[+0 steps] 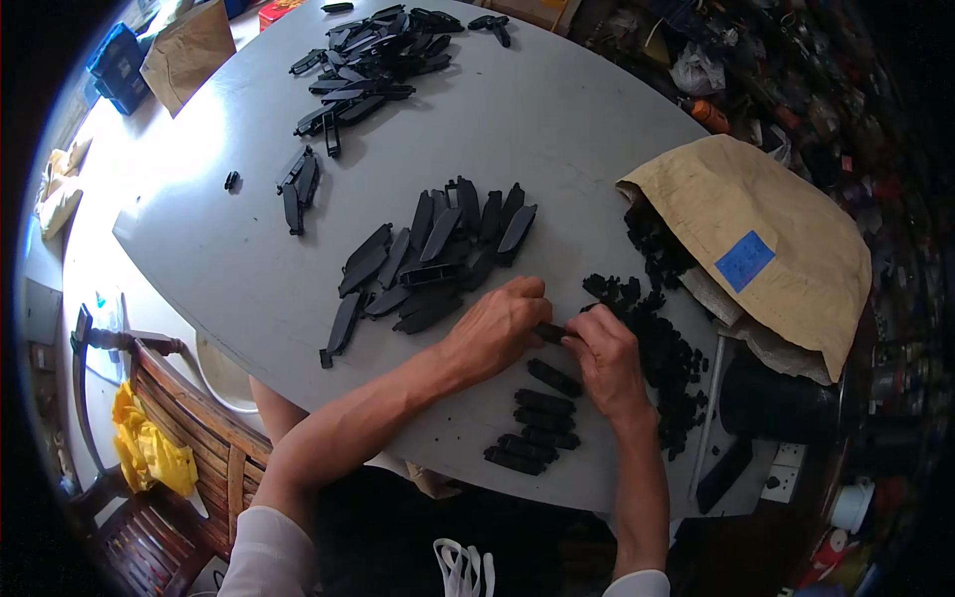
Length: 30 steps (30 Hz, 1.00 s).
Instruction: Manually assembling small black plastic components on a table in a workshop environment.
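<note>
Watching remotely, I see left hand (pixel 505 326) and right hand (pixel 607 356) pinching one black part (pixel 550 333). Similar parts (pixel 545 402) lie near; small black pieces (pixel 672 360) heap right.

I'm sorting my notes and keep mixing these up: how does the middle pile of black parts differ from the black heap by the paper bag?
Pieces: the middle pile has long, slim parts; the heap has small, chunky bits.
Place: the middle pile lies beyond the left hand; the heap lies beside the right hand, reaching the paper bag.
Both are black, on the pale table.
</note>
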Tool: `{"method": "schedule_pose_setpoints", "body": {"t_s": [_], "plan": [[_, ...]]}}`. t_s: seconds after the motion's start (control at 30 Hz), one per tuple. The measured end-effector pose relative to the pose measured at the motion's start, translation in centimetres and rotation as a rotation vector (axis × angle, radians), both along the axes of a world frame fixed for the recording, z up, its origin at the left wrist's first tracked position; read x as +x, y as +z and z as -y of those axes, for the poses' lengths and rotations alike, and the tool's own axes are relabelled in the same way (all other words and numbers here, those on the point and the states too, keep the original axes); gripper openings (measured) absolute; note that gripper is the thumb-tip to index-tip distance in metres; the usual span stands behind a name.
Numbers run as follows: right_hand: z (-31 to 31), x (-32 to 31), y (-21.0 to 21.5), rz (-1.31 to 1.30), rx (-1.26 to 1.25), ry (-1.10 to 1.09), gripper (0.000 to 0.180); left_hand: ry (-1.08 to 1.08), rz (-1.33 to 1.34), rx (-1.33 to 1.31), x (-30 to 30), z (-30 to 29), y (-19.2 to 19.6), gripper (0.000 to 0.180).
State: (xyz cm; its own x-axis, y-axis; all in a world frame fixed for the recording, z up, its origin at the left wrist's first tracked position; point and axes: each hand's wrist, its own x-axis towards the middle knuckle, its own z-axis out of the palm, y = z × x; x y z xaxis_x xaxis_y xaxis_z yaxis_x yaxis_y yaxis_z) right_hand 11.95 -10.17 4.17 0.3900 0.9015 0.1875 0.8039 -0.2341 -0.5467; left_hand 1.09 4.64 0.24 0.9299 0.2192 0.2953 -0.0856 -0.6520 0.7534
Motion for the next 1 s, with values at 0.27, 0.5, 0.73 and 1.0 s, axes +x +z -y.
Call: {"method": "schedule_pose_setpoints", "body": {"t_s": [0.27,0.5,0.73,1.0], "plan": [[-0.1,-0.8,2.1,0.124,-0.198,-0.126,0.013,-0.052,0.048,-0.011,0.3,0.8,-0.3,0.018],[0.0,0.1,-0.2,-0.03,-0.274,-0.092,0.007,-0.068,-0.013,-0.06,0.1,0.6,0.2,0.019],[0.1,-0.6,-0.3,0.145,-0.189,-0.058,0.006,-0.069,-0.031,-0.033,0.4,0.6,0.9,0.022],[-0.2,-1.9,-1.5,0.297,-0.179,-0.224,0.007,-0.008,0.009,-0.07,0.7,1.1,0.6,0.024]]}}
